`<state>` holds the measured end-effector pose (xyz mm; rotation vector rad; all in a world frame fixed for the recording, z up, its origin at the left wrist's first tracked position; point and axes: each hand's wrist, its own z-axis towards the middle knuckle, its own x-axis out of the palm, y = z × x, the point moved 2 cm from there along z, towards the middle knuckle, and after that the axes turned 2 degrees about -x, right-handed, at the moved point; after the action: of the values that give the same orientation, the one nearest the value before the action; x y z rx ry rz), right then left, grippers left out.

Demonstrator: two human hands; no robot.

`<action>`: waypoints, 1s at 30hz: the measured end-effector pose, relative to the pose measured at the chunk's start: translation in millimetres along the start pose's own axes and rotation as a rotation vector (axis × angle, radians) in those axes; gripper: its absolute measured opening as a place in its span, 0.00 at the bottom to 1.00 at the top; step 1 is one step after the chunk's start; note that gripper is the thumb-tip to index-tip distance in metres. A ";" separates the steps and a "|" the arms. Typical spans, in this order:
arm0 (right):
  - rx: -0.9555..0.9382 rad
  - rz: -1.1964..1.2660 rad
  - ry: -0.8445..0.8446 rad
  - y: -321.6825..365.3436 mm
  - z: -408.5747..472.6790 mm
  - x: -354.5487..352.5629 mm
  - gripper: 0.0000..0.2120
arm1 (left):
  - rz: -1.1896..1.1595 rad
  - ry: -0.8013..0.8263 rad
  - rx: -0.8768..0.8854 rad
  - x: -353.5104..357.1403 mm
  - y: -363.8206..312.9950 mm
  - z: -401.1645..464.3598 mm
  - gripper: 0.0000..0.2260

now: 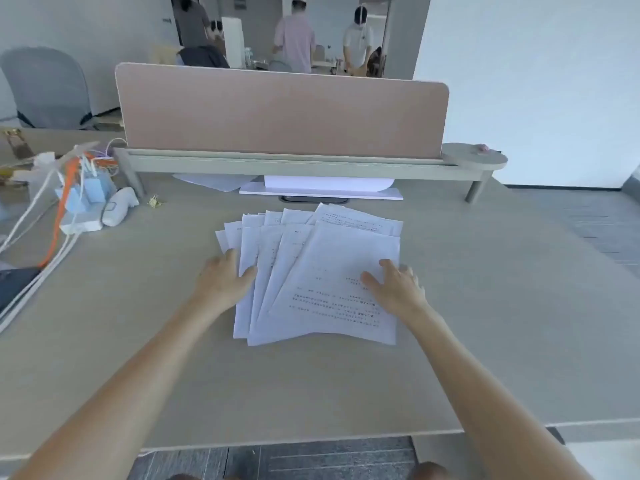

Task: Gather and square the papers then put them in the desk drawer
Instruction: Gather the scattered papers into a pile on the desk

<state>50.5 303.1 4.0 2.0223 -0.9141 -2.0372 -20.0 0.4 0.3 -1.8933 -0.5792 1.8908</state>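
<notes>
Nothing in this view can be read. The fanned papers (322, 271) on the desk (485, 306) carry lines of dark printed text, densest on the near half of the top sheet, but the characters are too small and blurred to make out. No label or brand shows legibly on any other thing.

Pink divider panel (282, 112), tangled cables and chargers (81, 194) far left, grey chair (46, 88) behind.
</notes>
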 end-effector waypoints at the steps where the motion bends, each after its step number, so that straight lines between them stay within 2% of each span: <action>1: 0.015 -0.034 -0.001 0.1 4.5 3.6 0.32 | 0.028 -0.006 -0.012 2.4 2.5 3.4 0.24; 5: 0.026 -0.170 -0.038 3.9 37.7 22.6 0.30 | 0.109 -0.022 -0.081 18.0 16.4 35.6 0.25; 10: 0.044 -0.302 -0.084 9.2 81.6 33.3 0.32 | 0.218 -0.088 -0.001 35.9 21.9 72.9 0.22; 16: -0.007 -0.313 -0.114 14.8 101.1 40.7 0.31 | 0.203 -0.097 0.064 40.9 14.6 97.1 0.21; 20: -0.063 -0.321 -0.101 18.1 101.0 45.2 0.31 | 0.218 -0.090 0.059 47.3 10.8 98.7 0.24; 23: -0.054 -0.255 -0.080 19.3 102.4 40.3 0.32 | 0.103 -0.102 0.061 42.2 5.1 98.4 0.21; 25: 0.004 -0.197 -0.101 17.8 102.4 34.1 0.33 | -0.097 -0.122 0.066 34.6 0.9 97.6 0.18; 27: 0.028 -0.226 -0.118 16.5 102.6 32.7 0.34 | -0.281 -0.095 -0.018 27.4 -1.5 97.3 0.16; 30: -0.020 -0.228 -0.115 20.0 104.7 36.0 0.34 | -0.334 -0.092 -0.025 27.1 -2.4 103.9 0.09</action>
<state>-58.1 302.9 -25.7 2.1037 -0.7053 -2.2909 -123.9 16.5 -21.3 -1.6101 -0.8909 1.7633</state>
